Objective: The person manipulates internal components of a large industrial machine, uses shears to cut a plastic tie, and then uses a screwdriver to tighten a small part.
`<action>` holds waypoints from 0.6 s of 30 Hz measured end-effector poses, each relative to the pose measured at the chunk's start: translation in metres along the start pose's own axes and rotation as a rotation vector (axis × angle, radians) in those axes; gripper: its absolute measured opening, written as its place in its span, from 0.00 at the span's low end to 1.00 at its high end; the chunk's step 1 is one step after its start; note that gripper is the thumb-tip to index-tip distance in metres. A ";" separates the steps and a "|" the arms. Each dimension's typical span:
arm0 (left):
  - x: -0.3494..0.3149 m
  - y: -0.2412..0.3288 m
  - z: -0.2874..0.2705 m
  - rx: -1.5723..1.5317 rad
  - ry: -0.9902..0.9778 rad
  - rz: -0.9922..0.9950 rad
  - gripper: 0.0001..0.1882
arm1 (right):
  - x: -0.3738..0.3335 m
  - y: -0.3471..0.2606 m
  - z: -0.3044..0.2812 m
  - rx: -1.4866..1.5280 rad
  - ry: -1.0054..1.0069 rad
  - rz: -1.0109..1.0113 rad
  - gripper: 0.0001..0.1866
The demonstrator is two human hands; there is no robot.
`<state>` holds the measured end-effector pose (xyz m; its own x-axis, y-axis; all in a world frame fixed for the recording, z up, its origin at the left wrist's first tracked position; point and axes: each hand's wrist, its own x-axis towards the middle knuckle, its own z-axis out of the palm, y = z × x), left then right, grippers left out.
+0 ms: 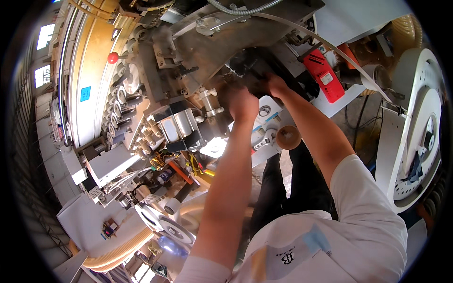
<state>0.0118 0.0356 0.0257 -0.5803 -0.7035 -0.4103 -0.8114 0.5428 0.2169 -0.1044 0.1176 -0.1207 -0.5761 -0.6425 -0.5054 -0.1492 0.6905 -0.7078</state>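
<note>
Both my arms reach forward into a dark, dusty recess of a large grey metal machine (226, 45). My left hand (243, 103) is beside a metal air cylinder (210, 101); motion blur and shadow hide its fingers. My right hand (276, 86) is a little farther to the right, its fingers lost in the shadow at the recess. Between the hands and deeper in, a small metal part (235, 70) shows faintly; I cannot make out whether either hand touches it. Just below my hands stands a white panel (270, 120) with round fittings.
A round brown cup-like thing (288, 137) is by the white panel. A red box (323, 75) lies to the right, before a large white wheel-like housing (415, 137). At left are a red ball knob (113, 57), several rollers and a clutter of tools (181, 172). A thin strip crosses the upper right.
</note>
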 end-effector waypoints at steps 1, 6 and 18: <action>-0.004 0.002 -0.003 0.014 -0.045 0.002 0.20 | -0.001 -0.005 -0.001 0.019 -0.018 0.011 0.29; -0.010 0.013 -0.014 0.073 -0.100 0.048 0.13 | 0.005 -0.004 0.003 0.085 0.082 0.082 0.24; -0.032 0.010 -0.025 -0.032 0.058 0.095 0.13 | 0.005 -0.008 0.003 0.003 0.075 0.133 0.24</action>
<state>0.0206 0.0521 0.0637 -0.6570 -0.6755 -0.3347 -0.7538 0.5942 0.2806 -0.1033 0.1079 -0.1190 -0.6493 -0.5185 -0.5563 -0.0650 0.7667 -0.6387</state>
